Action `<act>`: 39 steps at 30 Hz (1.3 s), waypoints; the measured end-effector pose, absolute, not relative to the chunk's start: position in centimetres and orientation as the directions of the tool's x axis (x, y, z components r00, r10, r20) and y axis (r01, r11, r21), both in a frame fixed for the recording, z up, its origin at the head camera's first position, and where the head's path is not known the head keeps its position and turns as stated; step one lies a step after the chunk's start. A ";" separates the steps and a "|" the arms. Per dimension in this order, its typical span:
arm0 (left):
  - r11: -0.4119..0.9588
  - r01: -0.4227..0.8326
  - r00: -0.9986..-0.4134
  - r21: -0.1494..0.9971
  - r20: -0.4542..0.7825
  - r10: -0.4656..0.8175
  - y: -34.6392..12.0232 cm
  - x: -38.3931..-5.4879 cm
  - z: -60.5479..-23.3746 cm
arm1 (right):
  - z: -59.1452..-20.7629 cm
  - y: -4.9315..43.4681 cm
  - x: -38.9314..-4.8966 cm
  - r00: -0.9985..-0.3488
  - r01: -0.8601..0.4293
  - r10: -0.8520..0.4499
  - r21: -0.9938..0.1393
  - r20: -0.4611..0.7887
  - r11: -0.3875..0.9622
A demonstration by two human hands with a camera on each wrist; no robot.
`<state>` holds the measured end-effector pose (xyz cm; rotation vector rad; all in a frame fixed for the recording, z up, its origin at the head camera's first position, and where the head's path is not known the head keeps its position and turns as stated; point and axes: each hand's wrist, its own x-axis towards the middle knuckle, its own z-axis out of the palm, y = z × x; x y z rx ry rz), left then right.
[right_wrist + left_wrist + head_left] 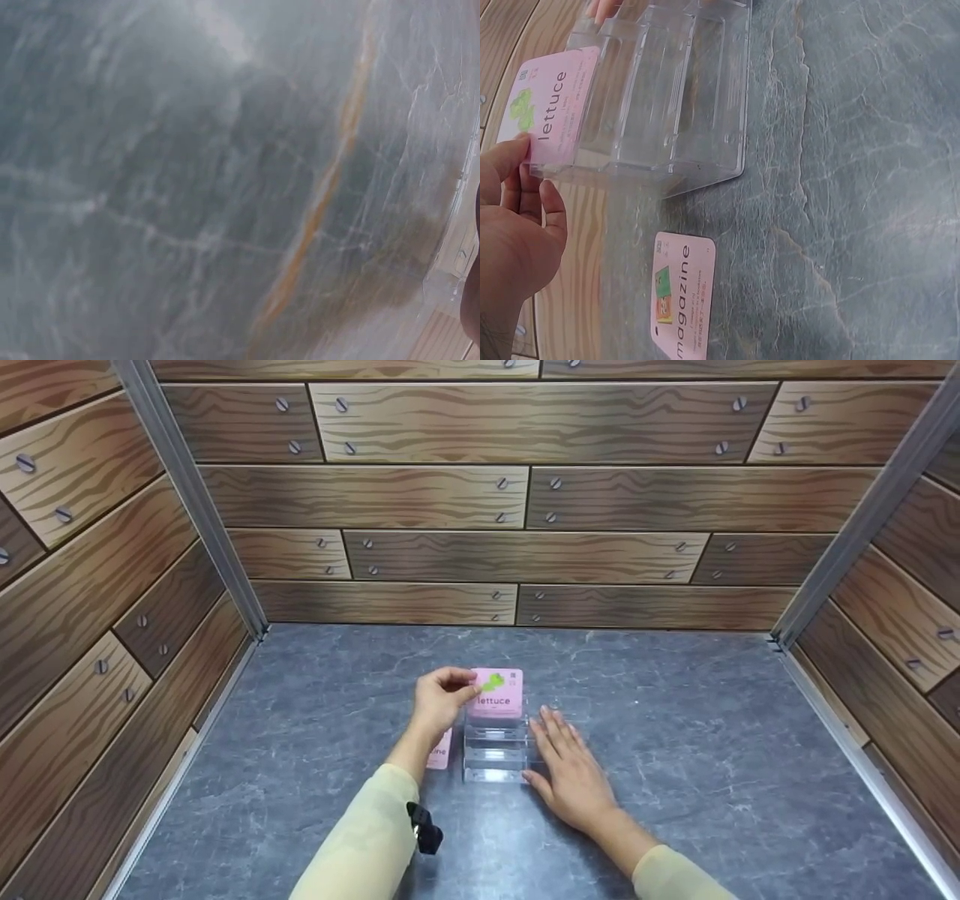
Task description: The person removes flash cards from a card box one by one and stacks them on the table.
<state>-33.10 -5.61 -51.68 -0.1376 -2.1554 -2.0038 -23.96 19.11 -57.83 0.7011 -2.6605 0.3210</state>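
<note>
A pink card printed "lettuce" with a green leaf picture (506, 701) stands at the back tier of a clear plastic stepped rack (495, 775). My left hand (437, 705) pinches this card at its left edge between thumb and fingers; the left wrist view shows the card (559, 112) upright against the rack's rear step. My right hand (574, 776) lies with fingers extended along the rack's right side, fingertips toward the back. Beside the rack on the left lies a second pink card, printed "magazine" (682, 296), partly covered by my left forearm in the head view.
The grey marbled tabletop (712, 757) spreads around the rack. Wood-patterned panels (420, 499) with metal corner posts (847, 510) enclose it at the back and both sides. A black device (425, 829) is strapped at my left wrist.
</note>
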 end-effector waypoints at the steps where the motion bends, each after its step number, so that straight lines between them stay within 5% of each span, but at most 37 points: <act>1: 0.081 0.196 -0.977 0.977 0.202 -0.064 -5.7 -33.1 -51.6 | -57.8 19.1 -23.9 -0.809 -0.511 -0.427 -0.124 0.404 0.851; 39: 0.037 0.187 -0.979 0.982 0.189 -0.071 -5.9 -32.9 -51.2 | -57.6 19.1 -23.9 -0.834 -0.496 -0.423 -0.144 0.355 0.856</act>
